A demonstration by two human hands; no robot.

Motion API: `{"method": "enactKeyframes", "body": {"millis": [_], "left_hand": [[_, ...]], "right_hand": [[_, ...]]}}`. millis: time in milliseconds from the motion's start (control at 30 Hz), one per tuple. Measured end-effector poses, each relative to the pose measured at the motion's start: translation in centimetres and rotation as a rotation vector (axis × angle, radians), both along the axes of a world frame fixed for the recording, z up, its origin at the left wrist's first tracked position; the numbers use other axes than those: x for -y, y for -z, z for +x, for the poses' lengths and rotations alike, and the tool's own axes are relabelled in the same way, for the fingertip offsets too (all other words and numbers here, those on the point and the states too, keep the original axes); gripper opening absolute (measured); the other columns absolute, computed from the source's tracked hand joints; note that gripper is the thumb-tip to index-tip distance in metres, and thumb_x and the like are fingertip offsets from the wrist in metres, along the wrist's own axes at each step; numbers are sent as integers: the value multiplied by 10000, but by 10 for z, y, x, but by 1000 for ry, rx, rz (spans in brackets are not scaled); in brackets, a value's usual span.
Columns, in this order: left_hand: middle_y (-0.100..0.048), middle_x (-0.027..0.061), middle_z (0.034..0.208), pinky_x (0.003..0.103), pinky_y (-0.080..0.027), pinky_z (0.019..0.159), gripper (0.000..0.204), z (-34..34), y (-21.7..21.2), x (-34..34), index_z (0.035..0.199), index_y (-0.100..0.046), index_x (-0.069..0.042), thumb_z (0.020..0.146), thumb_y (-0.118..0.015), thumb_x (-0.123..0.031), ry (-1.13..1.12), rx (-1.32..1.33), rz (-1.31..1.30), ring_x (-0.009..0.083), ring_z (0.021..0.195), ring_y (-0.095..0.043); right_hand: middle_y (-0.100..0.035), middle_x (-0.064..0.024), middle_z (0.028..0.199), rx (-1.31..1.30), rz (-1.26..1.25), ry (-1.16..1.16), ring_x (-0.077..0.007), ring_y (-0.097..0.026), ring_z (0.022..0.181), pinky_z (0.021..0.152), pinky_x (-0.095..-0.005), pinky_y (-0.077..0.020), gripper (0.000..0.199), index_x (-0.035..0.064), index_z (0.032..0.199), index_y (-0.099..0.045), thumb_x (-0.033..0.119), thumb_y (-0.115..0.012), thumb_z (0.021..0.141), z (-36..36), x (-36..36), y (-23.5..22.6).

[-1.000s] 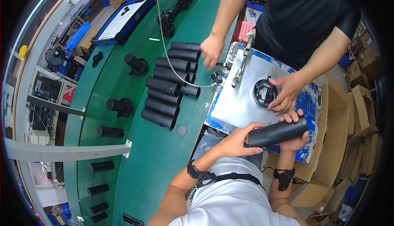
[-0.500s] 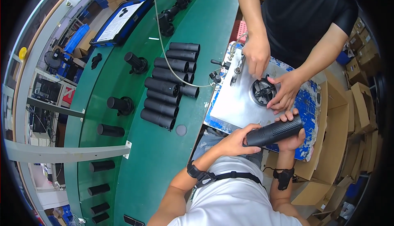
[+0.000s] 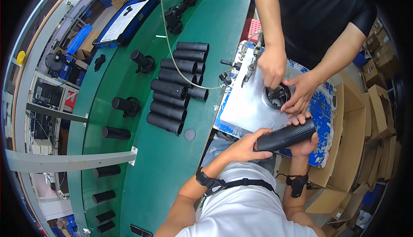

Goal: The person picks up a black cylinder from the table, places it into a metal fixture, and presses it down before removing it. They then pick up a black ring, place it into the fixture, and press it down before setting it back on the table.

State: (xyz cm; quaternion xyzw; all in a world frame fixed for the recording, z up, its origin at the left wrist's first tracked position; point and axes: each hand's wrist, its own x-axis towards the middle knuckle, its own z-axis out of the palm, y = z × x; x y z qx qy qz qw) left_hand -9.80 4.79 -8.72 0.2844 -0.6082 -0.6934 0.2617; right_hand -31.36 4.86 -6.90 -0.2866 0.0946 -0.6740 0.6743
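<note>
A black cylindrical tube [image 3: 285,136], perforated over its right part, lies slanted across both my hands in front of my body. My left hand [image 3: 248,147] is wrapped round its left end, thumb below and fingers above. My right hand [image 3: 306,146] cradles its right end from beneath, with fingertips curling over the top edge. Just beyond the tube, a co-worker's two hands [image 3: 272,68] work at a round black spoked part [image 3: 275,101] set in a metal plate [image 3: 241,112]. One of those hands reaches into the part, hiding some of it.
Several black tubes [image 3: 167,116] lie stacked on the green bench [image 3: 172,172] to my left, near a grey disc [image 3: 189,134]. Black fan-like parts and cylinders stand along the green conveyor strip [image 3: 142,90]. A thin hose [image 3: 172,52] crosses above. Open cardboard boxes [image 3: 344,129] stand right.
The co-worker's hand has moved down into the round black part, and the metal tool beside it has shifted. My hands and the tube stay almost still.
</note>
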Motion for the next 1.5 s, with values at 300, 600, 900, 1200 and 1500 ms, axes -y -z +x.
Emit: {"method": "enactKeyframes", "body": {"millis": [300,600,900,1200,1500], "left_hand": [[-635,103,885,315,-488,671,255,11,2,5,1084,-614,-3,840,-627,-78,-501,149,-505,215,767,-606],[-618,113,783,338,-477,653,103,8,6,24,894,-648,0,818,-623,-65,-599,246,-785,264,702,-583],[-583,69,696,353,-418,606,37,-2,13,26,804,-642,-47,791,-624,-77,-644,291,-822,243,617,-528],[-568,66,682,353,-415,605,23,-3,12,27,781,-634,-47,774,-628,-68,-662,294,-819,242,609,-520],[-575,64,691,343,-419,604,11,-2,13,27,777,-631,-50,766,-629,-53,-663,287,-833,238,613,-524]], "right_hand": [[-450,-63,1060,-134,88,78,-228,-478,1045,1022,-427,-365,627,78,1252,-347,349,-693,805,-6,-6,13],[-484,-73,1077,54,167,114,-233,-498,1046,992,-433,-387,559,50,1266,-378,368,-610,869,-13,-8,41],[-492,-75,1073,94,187,48,-230,-500,1050,998,-437,-388,538,58,1255,-385,365,-610,875,-12,-5,39],[-488,-74,1075,80,184,28,-229,-496,1053,1004,-435,-379,541,64,1255,-380,360,-619,870,-12,-4,37],[-482,-71,1079,88,186,23,-232,-501,1051,1010,-440,-375,530,69,1258,-374,359,-602,879,-13,-4,39]]}}
